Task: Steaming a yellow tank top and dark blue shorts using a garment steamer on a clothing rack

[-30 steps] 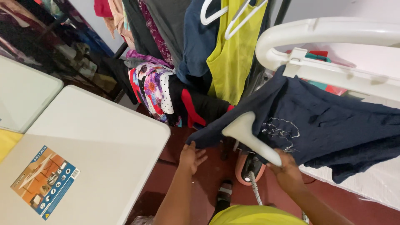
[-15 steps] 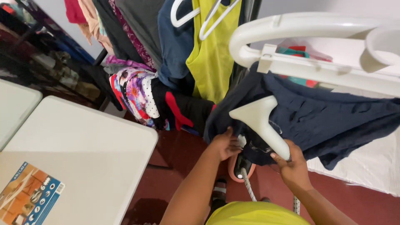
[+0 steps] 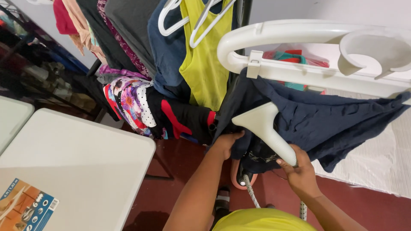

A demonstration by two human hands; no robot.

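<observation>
My right hand [image 3: 302, 173], at five o'clock, grips the white steamer head [image 3: 266, 128], now raised onto the navy garment [image 3: 325, 124]; my left hand [image 3: 226, 143], moved in from the hem, pinches the cloth taut at six o'clock; beyond, white hanger frame [image 3: 295, 34], clothes rack [image 3: 171, 64] at twelve.

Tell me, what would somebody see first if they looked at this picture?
Probably the white steamer head in the middle, held by the right hand against a dark navy garment draped over a white frame. The left hand grips the garment's edge beside it. Next, the bright yellow-green top hanging on the rack above, and the white table at the lower left.
</observation>
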